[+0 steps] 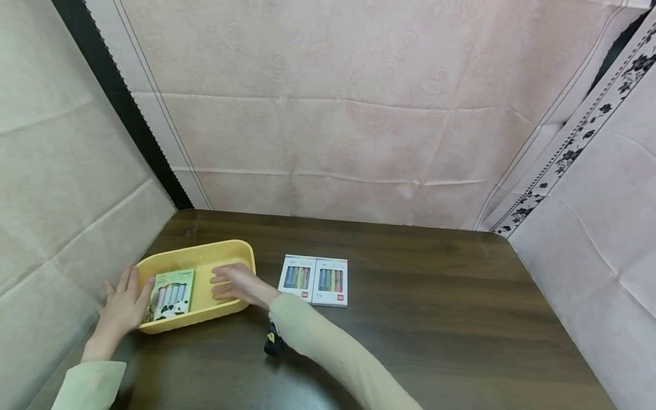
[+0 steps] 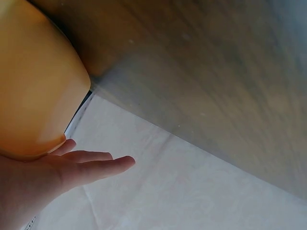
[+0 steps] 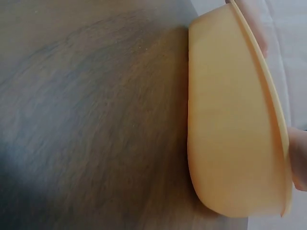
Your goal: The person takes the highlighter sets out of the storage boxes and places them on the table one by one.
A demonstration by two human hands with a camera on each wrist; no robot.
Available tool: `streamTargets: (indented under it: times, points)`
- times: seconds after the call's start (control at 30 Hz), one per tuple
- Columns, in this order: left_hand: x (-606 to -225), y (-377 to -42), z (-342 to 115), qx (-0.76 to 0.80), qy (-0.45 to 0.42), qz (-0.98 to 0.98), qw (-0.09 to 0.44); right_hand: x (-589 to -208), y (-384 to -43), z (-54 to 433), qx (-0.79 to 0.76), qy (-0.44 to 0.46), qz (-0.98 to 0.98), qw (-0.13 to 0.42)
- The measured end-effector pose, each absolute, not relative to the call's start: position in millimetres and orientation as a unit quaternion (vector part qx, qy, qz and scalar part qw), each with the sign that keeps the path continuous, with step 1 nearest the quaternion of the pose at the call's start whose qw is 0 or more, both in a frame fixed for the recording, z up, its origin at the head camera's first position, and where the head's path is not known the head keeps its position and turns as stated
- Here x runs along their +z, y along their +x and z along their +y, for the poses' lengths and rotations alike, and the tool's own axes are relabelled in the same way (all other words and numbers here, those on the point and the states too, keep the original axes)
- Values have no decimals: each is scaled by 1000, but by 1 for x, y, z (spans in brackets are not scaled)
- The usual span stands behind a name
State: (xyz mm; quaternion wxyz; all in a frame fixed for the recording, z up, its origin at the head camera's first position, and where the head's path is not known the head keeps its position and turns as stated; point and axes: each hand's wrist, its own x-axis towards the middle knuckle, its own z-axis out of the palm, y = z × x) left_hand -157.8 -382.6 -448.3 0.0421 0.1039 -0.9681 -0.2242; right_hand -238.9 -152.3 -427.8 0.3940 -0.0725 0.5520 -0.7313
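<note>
A yellow plastic tray [image 1: 197, 257] sits at the table's left end. Inside its left half lies a green box [image 1: 174, 293] with a panda picture and pale, stick-shaped contents pictured or showing on its front. My left hand [image 1: 121, 307] is at the tray's left end, thumb near the green box; in the left wrist view its extended fingers reach past the tray wall [image 2: 43, 91]. My right hand [image 1: 240, 283] hovers over the tray's right half, fingers fairly straight and holding nothing visible. The right wrist view shows mainly the tray's outer side [image 3: 230, 120].
Two white boxes [image 1: 330, 282] with coloured sticks on their fronts lie side by side, right of the tray. A dark wooden table [image 1: 435, 319] carries everything. Pale cloth walls [image 1: 333, 142] enclose it at the back and both sides.
</note>
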Motion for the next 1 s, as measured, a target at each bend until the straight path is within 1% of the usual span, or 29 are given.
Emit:
streamTargets:
  times: [0.3,0.53,0.7,1.0]
  points:
    - [-450,-158,-383,-227,108,-967,36,-434,-237,-168,-722,-54,533,438]
    - [-448,-161,-384,-221,111,-968,30,-432,-243,-173,-686,-44,532,494]
    - [-446,-160,-383,-221,112,-968,31,-432,-244,-176,-674,-37,531,512]
    - [-448,-160,-383,-220,114,-968,30,-436,-243,-185,-723,51,457,516]
